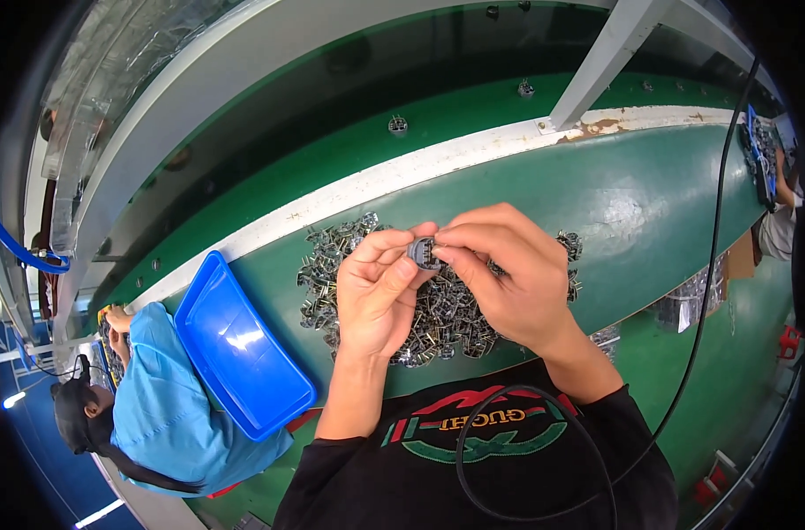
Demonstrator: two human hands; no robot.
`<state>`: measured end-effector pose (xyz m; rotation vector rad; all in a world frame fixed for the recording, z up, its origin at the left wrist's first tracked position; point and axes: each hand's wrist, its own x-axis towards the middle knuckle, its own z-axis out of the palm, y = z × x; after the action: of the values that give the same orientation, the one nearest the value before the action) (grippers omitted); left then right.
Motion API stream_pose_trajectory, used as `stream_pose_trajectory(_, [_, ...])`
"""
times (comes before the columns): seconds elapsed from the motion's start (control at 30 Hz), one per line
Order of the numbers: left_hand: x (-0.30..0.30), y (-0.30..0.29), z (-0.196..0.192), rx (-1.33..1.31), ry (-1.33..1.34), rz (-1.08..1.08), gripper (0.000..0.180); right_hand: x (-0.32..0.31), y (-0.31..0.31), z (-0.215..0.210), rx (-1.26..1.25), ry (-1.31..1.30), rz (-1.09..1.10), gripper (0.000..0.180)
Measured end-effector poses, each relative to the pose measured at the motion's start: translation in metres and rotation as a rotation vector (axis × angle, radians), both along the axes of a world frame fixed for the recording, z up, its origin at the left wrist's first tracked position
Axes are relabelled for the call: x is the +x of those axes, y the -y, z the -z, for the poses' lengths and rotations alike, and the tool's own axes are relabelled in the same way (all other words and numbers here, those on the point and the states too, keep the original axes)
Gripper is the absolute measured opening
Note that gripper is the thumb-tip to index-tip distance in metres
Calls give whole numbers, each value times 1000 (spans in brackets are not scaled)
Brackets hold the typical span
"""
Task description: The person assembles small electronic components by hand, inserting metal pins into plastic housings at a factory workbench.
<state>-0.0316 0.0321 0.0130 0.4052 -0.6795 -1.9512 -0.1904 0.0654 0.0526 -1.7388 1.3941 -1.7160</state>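
Between both hands, above the green bench, is a small round grey part (423,253) with dark slots or contacts on its face; its exact kind I cannot make out. My left hand (378,281) grips its edge between thumb and fingers. From the other side my right hand (514,269) pinches at the part with thumb and forefinger; anything tiny between those fingertips is hidden. Below and behind the hands lies a heap of small metal-and-dark components with prongs (455,322), spread over the bench and partly covered by my hands.
An upright-edged blue tray (243,344) sits left of the heap. Beyond a white rail (332,206), a dark green belt (464,106) carries scattered parts. A person in blue (168,397) works at left, another (781,208) at far right. A black cable (716,238) hangs at right.
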Motion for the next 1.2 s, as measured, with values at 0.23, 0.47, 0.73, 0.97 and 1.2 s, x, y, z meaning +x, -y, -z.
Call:
stream_pose_trajectory(0.23, [2,-6,0,1,20,-33,24,5,0,-3,-59,-194,72,17])
stream_pose_trajectory(0.47, [-6,-3,3,-33,51,-74,26,9,3,20,-141,-262,183,22])
stream_pose_trajectory(0.73, [40,83,11,-291,1068,-435,19,-66,-35,48,246,-318,250,32])
stream_pose_trajectory(0.97, [92,213,92,-425,1437,-481,23,-135,-92,65,794,-209,374,34])
stream_pose_trajectory(1.2, [131,237,90,-675,1721,-749,25,-154,-95,100,741,6,277,28])
